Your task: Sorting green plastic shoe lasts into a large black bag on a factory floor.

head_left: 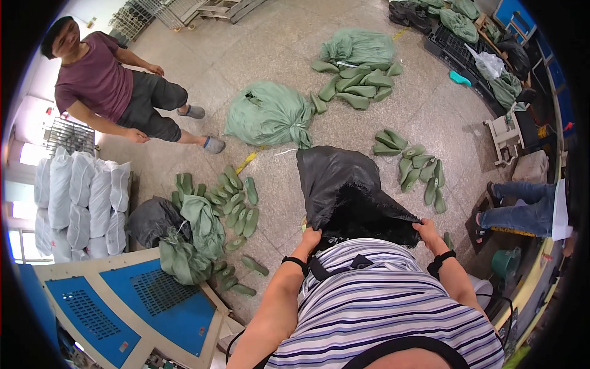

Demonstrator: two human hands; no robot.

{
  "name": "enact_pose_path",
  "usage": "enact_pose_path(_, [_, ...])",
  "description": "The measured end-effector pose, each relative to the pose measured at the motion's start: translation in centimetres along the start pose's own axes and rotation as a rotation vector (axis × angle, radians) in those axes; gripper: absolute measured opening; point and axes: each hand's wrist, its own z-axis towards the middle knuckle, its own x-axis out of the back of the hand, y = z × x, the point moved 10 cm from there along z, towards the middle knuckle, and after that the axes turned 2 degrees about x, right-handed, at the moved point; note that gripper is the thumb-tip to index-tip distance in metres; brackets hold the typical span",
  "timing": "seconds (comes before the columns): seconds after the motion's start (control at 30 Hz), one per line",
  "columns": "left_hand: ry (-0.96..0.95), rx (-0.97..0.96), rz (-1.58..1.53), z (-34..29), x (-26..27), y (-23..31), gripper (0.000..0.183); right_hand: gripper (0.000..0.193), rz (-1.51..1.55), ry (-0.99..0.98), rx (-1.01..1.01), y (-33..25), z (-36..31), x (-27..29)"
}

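Between my hands a black woven sack (335, 175) hangs with its frayed mouth spread wide toward me. My left hand (311, 237) grips the rim at its left corner. At the opposite corner my right hand (425, 232) has its fingers closed on the same rim. The inside of the sack is dark, and I cannot make out what it holds. Just beyond it lies a tied, full green sack (267, 114). Green shoe-shaped pieces (424, 169) lie in a loose pile to the right, and more green shoe-shaped pieces (236, 206) lie to the left.
Another green sack (356, 46) sits behind further green pieces (359, 86). A person (117, 86) in a maroon shirt walks at the left. Another person's legs (516, 212) show at the right. A blue-panelled machine (157, 301) stands near left, below black and green bags (153, 221).
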Motion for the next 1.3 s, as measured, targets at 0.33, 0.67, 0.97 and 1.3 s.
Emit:
enact_pose_path(0.33, [0.087,-0.068,-0.033,0.7,2.1,1.1,0.044,0.021,0.018,0.08,0.045,-1.9,1.1,-0.1])
enact_pose_path(0.67, [0.03,-0.071,0.034,1.1,3.2,3.0,0.048,0.018,-0.101,0.082,0.024,-2.0,1.3,-0.3])
enact_pose_path(0.97, [-0.046,-0.014,0.008,2.5,2.6,3.0,0.041,0.019,-0.165,0.104,0.044,-3.4,1.1,-0.6])
enact_pose_path(1.3, [-0.041,0.001,-0.026,3.3,2.6,3.5,0.04,0.025,-0.166,0.151,0.028,-3.8,0.4,-0.1])
